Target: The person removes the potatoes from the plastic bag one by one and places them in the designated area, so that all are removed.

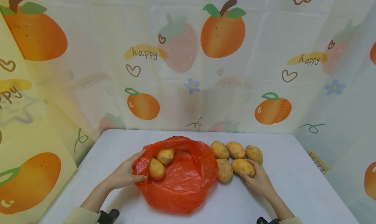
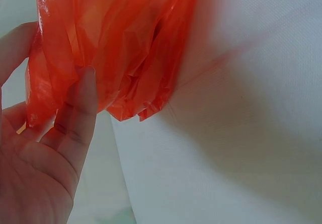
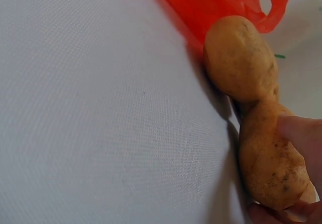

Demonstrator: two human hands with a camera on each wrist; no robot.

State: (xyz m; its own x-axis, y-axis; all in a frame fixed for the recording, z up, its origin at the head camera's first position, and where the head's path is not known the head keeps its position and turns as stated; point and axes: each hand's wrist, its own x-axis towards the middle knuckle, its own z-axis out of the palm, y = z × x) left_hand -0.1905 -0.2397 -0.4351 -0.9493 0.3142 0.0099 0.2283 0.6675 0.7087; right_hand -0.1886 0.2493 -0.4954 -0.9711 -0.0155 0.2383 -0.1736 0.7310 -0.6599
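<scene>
A red plastic bag (image 1: pixel 182 198) stands with its mouth spread, two potatoes (image 1: pixel 156 169) showing inside at its left. My left hand (image 1: pixel 126 171) grips the bag's left rim, thumb on the near side; in the left wrist view the fingers (image 2: pixel 83 108) hold the crinkled red film. Right of the bag, my right hand (image 1: pixel 259 180) holds a potato (image 1: pixel 243 167) between thumb and fingers, still among the others on the table. In the right wrist view the thumb lies on this speckled potato (image 3: pixel 271 156), which touches another potato (image 3: pixel 239 58).
Beside the bag lie several more potatoes: one (image 1: pixel 224 170) at the near left and a back row with a potato (image 1: pixel 219 150) at its left end. They rest on a white table (image 1: pixel 296 185). A fruit-print curtain (image 1: pixel 191 54) hangs behind.
</scene>
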